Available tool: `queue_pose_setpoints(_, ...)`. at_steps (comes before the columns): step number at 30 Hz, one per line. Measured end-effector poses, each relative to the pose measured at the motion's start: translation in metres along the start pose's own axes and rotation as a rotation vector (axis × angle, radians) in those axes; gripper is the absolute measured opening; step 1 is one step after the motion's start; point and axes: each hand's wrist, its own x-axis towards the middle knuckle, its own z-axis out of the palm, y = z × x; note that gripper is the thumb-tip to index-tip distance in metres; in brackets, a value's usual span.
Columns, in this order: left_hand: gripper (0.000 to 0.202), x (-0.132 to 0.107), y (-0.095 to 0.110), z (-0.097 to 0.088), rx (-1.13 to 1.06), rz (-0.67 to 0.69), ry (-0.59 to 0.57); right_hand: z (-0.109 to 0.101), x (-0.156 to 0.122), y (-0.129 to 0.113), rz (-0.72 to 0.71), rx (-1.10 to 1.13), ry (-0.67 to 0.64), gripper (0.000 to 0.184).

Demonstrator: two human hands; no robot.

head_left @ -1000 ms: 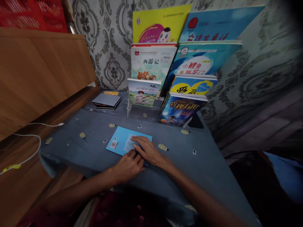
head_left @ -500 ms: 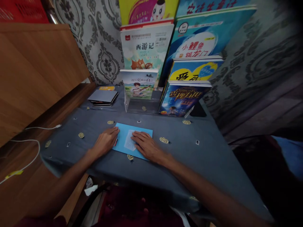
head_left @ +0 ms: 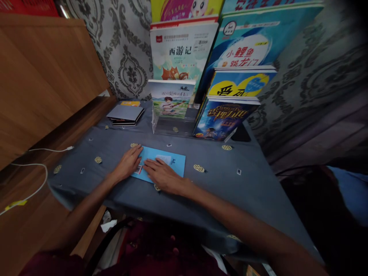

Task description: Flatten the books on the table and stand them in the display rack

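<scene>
A light blue book lies flat on the table, its upper face carrying a pale block of print and a barcode. My left hand rests along the book's left edge with its fingers stretched out. Lying flat across the near middle of the book is my right hand, fingers extended, covering part of the print. Neither hand is closed on anything. The book's near edge is partly hidden under my right hand and wrist.
The table wears a grey cloth with pineapple prints. Upright books fill a clear stand at the back. A small stack of books lies back left. A dark flat object sits behind the stand's right side. A white cable runs at left.
My right hand has slid leftward over the blue book, closer to my left hand. More of the book's right part shows now. The view has shifted slightly.
</scene>
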Motion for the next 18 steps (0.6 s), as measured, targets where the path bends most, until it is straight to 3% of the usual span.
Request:
queue_pose_setpoints(4, 0.049, -0.022, -0.003, 0.003, 0.009, -0.050, 0.045, 0.016, 0.039, -0.002, 0.025, -0.037, -0.070, 0.044)
queue_pose_setpoints(8, 0.049, -0.032, -0.002, 0.006, 0.008, -0.096, 0.030, 0.015, 0.049, 0.001, 0.090, -0.042, -0.093, 0.049)
queue_pose_setpoints(13, 0.047, -0.032, -0.003, 0.009, 0.043, -0.089, 0.020, 0.003, 0.029, 0.010, 0.214, -0.075, -0.071, 0.058)
queue_pose_setpoints(18, 0.047, -0.032, -0.005, 0.010, 0.068, -0.065, 0.033, -0.015, -0.012, 0.028, 0.351, -0.138, -0.065, 0.063)
